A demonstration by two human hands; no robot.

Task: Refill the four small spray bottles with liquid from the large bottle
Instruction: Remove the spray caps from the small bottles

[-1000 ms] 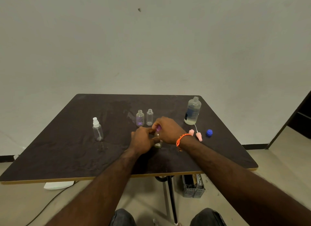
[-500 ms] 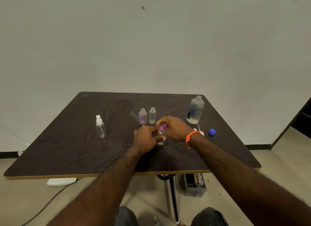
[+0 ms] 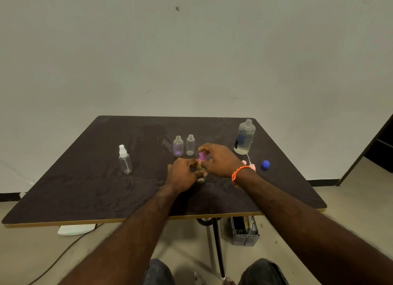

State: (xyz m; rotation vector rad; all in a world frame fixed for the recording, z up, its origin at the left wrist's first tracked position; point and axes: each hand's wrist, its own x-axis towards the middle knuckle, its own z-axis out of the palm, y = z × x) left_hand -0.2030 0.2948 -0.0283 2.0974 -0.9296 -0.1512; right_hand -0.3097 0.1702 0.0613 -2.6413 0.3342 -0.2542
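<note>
Table: dark top, I see it whole, front edge nearest me, far edge at the wall. Large bottle stands uncapped at the far right, close to that right edge; its blue cap lies nearer me, also close to the edge.

Small bottles, four counted: one with a white sprayer standing alone on the left, two open-necked ones side by side mid-table, and the fourth under my hands at centre. A pink sprayer head lies by my right wrist.

Change against a second ago: right hand has lifted a little from the bottle neck, and the purple sprayer top pinched in its fingers shows more plainly. Left hand still curls round the fourth bottle, steadying it on the table. I judge the top is coming off, though I cannot see the threads, so the last-but-one bottle is about to be open for pouring.

Room: wide bare stretch front left and front right; the two open bottles stand just beyond my knuckles, easy to knock
</note>
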